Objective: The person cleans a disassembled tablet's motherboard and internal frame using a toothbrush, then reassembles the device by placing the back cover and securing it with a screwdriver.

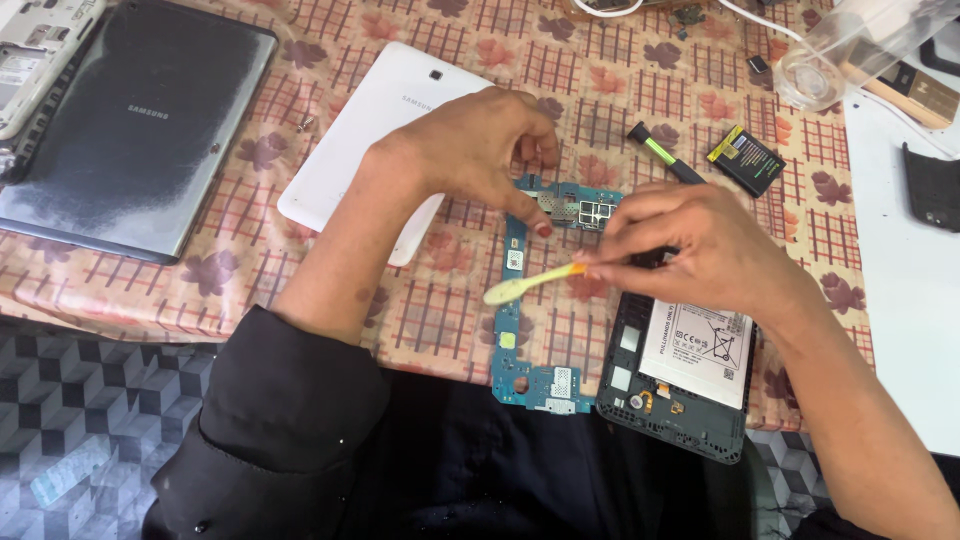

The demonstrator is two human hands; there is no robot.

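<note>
A blue L-shaped circuit board [512, 330] lies on the patterned tablecloth in front of me. My left hand [480, 145] presses fingertips on the board's upper end, near its metal shields. My right hand [690, 245] pinches a pale yellow toothbrush [525, 285], its head pointing left over the board's narrow strip. Just right of the board sits an opened tablet frame [675, 400] with a white battery [700, 345], partly under my right wrist.
A white tablet back cover [370, 120] lies behind my left hand, a dark grey tablet [140, 125] at the far left. A black-handled tool [665, 155], a small black battery [745, 160], a clear plastic container [830, 60] and a white surface [900, 270] stand to the right.
</note>
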